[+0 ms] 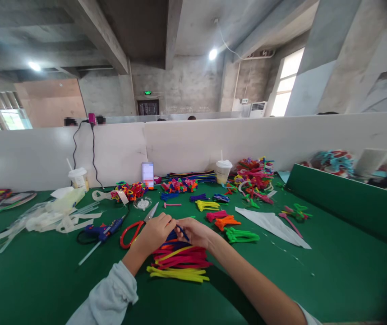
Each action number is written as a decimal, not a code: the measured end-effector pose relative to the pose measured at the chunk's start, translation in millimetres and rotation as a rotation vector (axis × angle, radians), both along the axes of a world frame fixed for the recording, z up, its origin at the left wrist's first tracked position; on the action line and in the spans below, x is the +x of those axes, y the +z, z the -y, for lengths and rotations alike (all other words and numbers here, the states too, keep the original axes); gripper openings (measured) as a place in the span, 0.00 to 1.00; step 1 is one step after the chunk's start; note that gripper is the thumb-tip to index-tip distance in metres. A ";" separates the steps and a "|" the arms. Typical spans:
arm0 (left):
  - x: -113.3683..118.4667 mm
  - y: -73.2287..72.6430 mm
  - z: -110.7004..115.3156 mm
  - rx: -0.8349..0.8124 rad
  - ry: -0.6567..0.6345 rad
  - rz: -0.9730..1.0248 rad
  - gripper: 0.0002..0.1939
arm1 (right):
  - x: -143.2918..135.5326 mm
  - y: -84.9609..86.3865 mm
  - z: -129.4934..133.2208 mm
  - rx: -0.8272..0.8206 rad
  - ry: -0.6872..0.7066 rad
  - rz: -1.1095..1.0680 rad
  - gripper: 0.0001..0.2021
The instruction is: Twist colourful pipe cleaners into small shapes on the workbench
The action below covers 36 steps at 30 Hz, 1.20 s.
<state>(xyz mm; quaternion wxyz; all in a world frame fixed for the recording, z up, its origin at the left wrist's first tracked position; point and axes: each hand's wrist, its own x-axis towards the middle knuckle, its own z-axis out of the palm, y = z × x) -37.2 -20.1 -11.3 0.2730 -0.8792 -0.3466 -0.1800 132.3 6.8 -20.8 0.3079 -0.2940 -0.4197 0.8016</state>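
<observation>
Over a pile of cut pipe cleaners, my two hands meet with their fingertips together. A dark blue pipe cleaner (183, 233) is pinched in my right hand (196, 230), its bent length showing below the fingers. The closed fingers of my left hand (158, 231) grip the same piece at its upper end, which they partly hide. Under the hands lie red pipe cleaners (183, 258), with a yellow bundle (180, 273) nearest me. Red-handled scissors (133, 234) rest just left of my left hand, blades pointing away.
A blue glue gun (103, 231) and tangled clear strips (61, 214) lie left. Small bundles, among them yellow (207, 206), orange (226, 222) and green (241, 235), sit right. Drink cups (223, 171), a phone (148, 174) and finished colourful pieces (252, 178) line the white partition (193, 144).
</observation>
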 end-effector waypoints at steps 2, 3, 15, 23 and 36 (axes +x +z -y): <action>1.9 -0.3 0.9 -0.007 -0.004 0.016 0.07 | -1.2 0.6 0.6 0.004 -0.027 0.010 0.09; 3.4 -1.0 1.0 -0.014 -0.004 0.049 0.07 | -2.1 0.7 1.0 0.024 -0.045 0.013 0.09; 21.2 4.5 -2.4 -0.809 0.085 1.117 0.08 | -15.7 -0.6 7.6 0.757 -0.463 0.308 0.07; 20.6 -2.0 -7.4 -0.921 0.077 1.216 0.08 | -11.1 -3.9 10.2 1.315 -0.546 0.593 0.06; 12.7 -7.1 -1.8 -0.219 0.007 0.655 0.09 | -8.1 -2.6 2.5 0.305 -0.084 -0.038 0.14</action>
